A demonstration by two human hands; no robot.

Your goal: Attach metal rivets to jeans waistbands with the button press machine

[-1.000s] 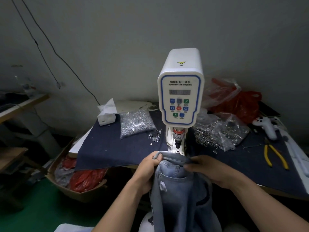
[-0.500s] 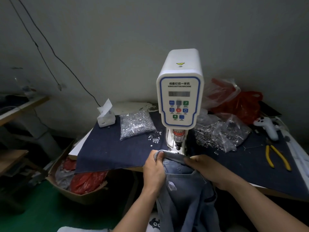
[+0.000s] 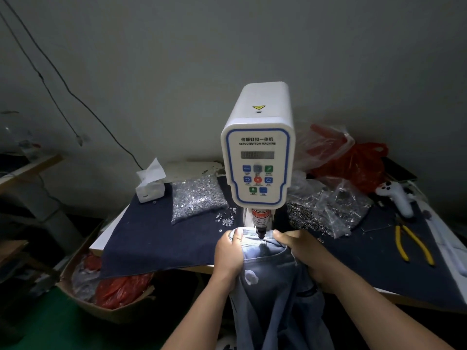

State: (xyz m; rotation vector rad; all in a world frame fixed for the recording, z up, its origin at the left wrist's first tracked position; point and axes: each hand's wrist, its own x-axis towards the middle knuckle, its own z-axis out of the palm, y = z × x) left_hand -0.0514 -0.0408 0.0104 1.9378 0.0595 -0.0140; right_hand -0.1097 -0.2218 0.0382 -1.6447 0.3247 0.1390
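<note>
Jeans waistband (image 3: pixel 255 236) under one button press machine (image 3: pixel 257 157), two hands, left hand (image 3: pixel 228 253), right hand (image 3: pixel 303 251), gripping it

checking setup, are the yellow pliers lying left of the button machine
No, the yellow pliers lie on the dark cloth to the right of the button machine.
</note>
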